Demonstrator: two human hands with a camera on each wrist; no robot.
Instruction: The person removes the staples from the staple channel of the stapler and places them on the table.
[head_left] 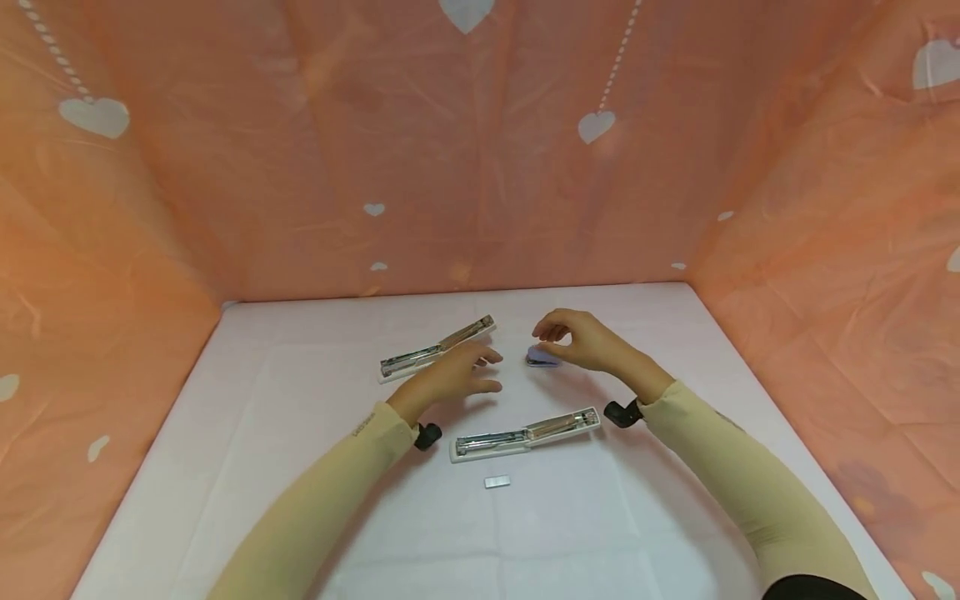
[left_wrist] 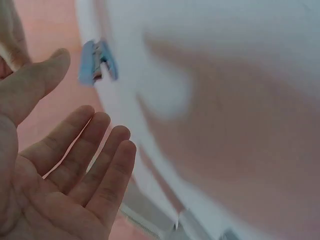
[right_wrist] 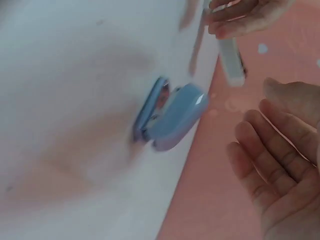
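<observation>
A small blue-purple stapler (head_left: 542,357) lies on the white cloth in front of my right hand (head_left: 585,340). In the right wrist view this stapler (right_wrist: 182,117) sits apart from the fingers, its two halves parted at one end. My right hand holds nothing, its fingers loosely bent. My left hand (head_left: 448,377) hovers over the cloth with fingers spread and the palm bare in the left wrist view. Behind it lies a long white opened-out stapler (head_left: 408,361) with bare metal inside, partly covered by that hand. A second opened-out stapler (head_left: 525,435) lies nearer the front.
A short silver strip (head_left: 497,482), like a row of staples, lies in front of the nearer long stapler. White cloth (head_left: 570,525) covers the table. Orange curtains (head_left: 480,167) with white hearts enclose the back and both sides.
</observation>
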